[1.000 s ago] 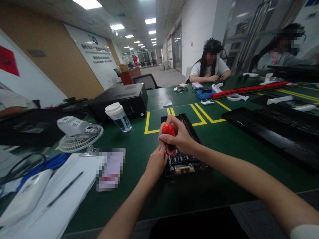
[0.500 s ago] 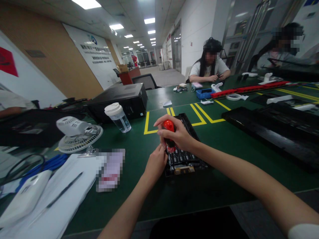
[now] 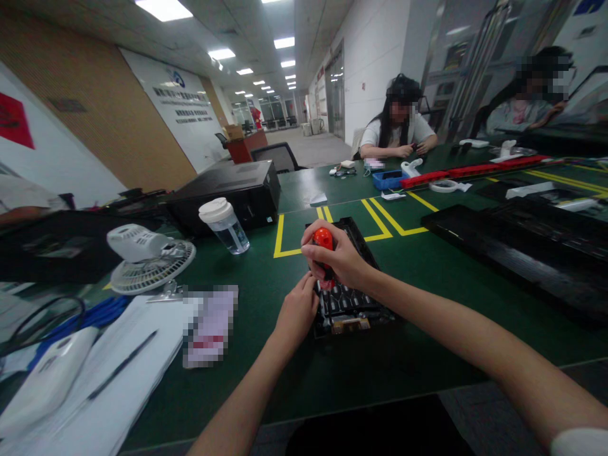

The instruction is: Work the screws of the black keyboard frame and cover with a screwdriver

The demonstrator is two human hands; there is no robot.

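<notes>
My right hand is closed around the screwdriver, whose red top shows between thumb and fingers. The tool stands nearly upright over a black electronic unit with rows of dark cells and a gold-coloured strip at its near end. At the unit's left edge is my left hand, its fingers bent together just below the right hand. The left fingertips and the screwdriver's tip are hidden, so what the left fingers pinch cannot be made out.
Left on the green table are a clipboard with papers, a pen, a white fan and a lidded cup. A black computer case stands behind. Black panels lie right. A co-worker sits opposite.
My right fingers, loosely stretched before, now wrap closer around the screwdriver's handle. My left hand stays at the unit's edge. The person at the far right has shifted their arms.
</notes>
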